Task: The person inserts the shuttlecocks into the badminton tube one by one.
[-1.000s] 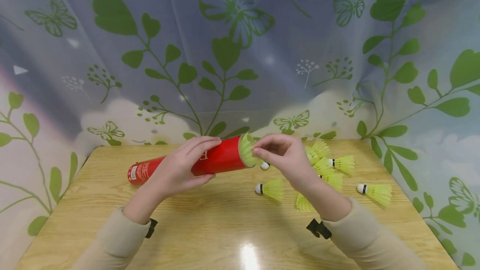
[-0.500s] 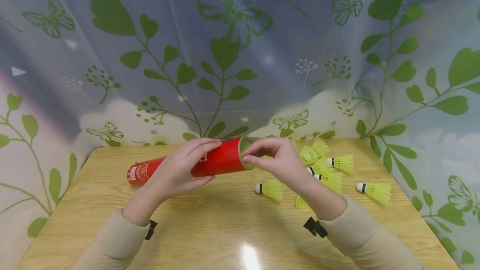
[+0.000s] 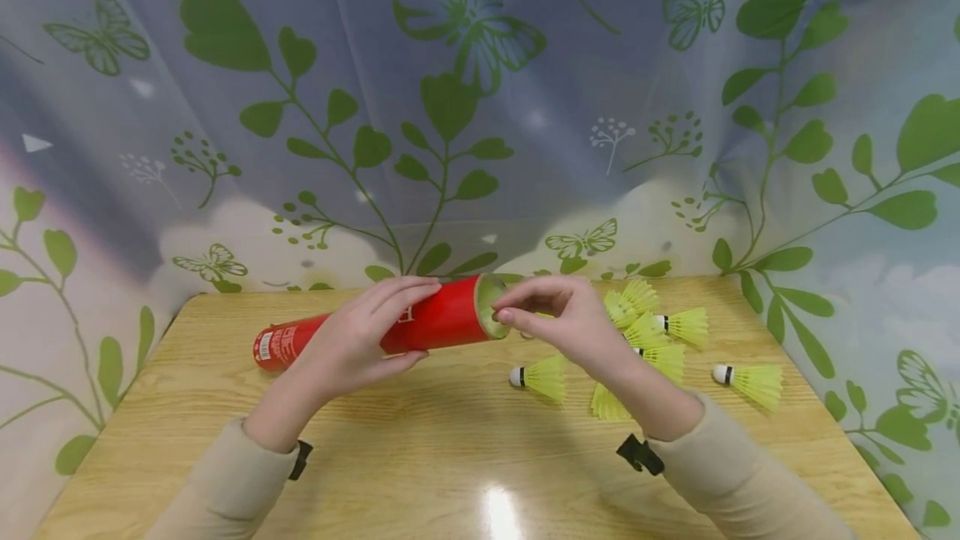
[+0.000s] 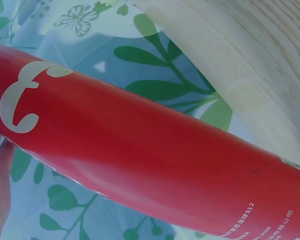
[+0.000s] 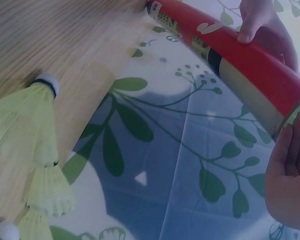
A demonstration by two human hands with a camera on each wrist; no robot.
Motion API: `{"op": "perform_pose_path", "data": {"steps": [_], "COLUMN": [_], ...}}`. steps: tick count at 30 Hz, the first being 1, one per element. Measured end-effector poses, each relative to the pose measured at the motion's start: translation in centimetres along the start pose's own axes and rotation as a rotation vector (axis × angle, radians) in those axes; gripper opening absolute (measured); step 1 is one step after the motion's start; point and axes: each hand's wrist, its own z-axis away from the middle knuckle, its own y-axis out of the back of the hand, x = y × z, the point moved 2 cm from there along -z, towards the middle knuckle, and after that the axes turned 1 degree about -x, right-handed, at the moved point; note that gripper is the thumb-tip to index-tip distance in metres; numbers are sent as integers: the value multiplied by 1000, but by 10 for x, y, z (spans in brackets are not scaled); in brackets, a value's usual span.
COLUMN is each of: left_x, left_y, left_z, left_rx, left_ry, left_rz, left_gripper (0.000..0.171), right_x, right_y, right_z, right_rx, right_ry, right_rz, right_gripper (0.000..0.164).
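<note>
A long red shuttlecock tube (image 3: 442, 315) lies slanted above the table, its mouth higher and facing right. My left hand (image 3: 360, 336) grips it around the middle, thumb below and fingers over the top. White lettering on its red wall (image 4: 140, 145) fills the left wrist view. My right hand (image 3: 562, 319) is at the mouth, bent fingers and thumb close together right at the rim. Pale yellow-green shows inside the opening; I cannot tell whether the fingertips pinch anything there. From the right wrist view, the right hand (image 5: 290, 185) covers part of the mouth.
Several yellow shuttlecocks with white heads lie on the wooden table (image 3: 420, 457), right of the tube. One shuttlecock (image 3: 540, 379) sits below the right hand, another shuttlecock (image 3: 750, 386) farther right. A patterned curtain (image 3: 337, 215) hangs behind the table.
The yellow shuttlecock skirt that stuck out of the tube's mouth has gone inside. My right fingers followed into the opening, then drew back slightly to the right. The left hand keeps its grip.
</note>
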Motion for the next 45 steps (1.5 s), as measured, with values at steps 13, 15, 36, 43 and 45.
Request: {"op": "perform_pose_path", "data": {"steps": [13,15,36,43,45], "left_x": [-4,-4,-4,-2,-2], "left_y": [4,4,1,2,2], "left_z": [4,4,7,7,6], "left_rx": [21,16,27,17,12], "left_ry": [11,15,-14,-4,1], "left_rz": [-31,-32,-35,-41,-42], "left_gripper": [79,79,78,78,77], "right_x": [32,39,121,136,139], "right_y": [32,37,62,60,58], "right_z": [19,23,59,65,65], "right_rx": [1,-5,-9,2,-4], "right_ry": [-91,-124,-336,-331,-330], "right_rz": [47,76,205,224,238], "right_gripper": [22,24,33,24,23]}}
